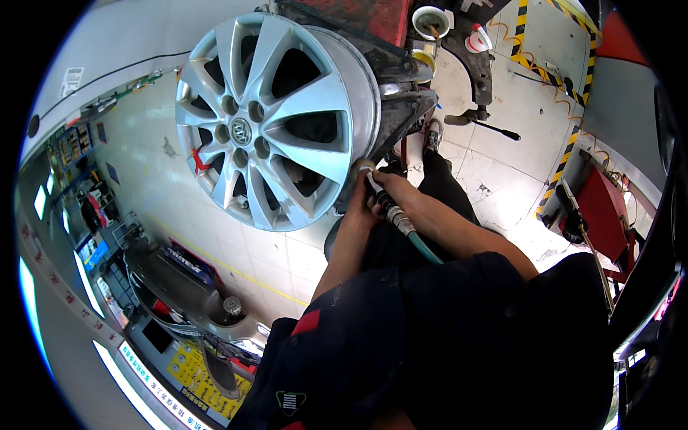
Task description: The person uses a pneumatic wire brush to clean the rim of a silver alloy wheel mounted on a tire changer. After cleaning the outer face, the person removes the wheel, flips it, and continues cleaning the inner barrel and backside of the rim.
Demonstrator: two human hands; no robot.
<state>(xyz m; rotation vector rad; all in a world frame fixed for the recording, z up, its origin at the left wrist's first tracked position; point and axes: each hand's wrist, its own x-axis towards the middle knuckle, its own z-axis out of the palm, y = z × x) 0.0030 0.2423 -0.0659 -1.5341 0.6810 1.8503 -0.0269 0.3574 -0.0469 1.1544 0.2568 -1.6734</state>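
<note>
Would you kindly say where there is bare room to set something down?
Tiled floor lies bare between the alloy wheel and the grey car bodywork, and between the trouser leg and the striped tape. It's crowded by the wheel's edge, where left hand and right hand grip the hose-fed tool, and around the white bowl and red-capped bottle.

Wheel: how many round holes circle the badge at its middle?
5 in the wheel: one hole upper left of the badge, one upper right, one left, one below, one lower right. None seems hidden.
</note>
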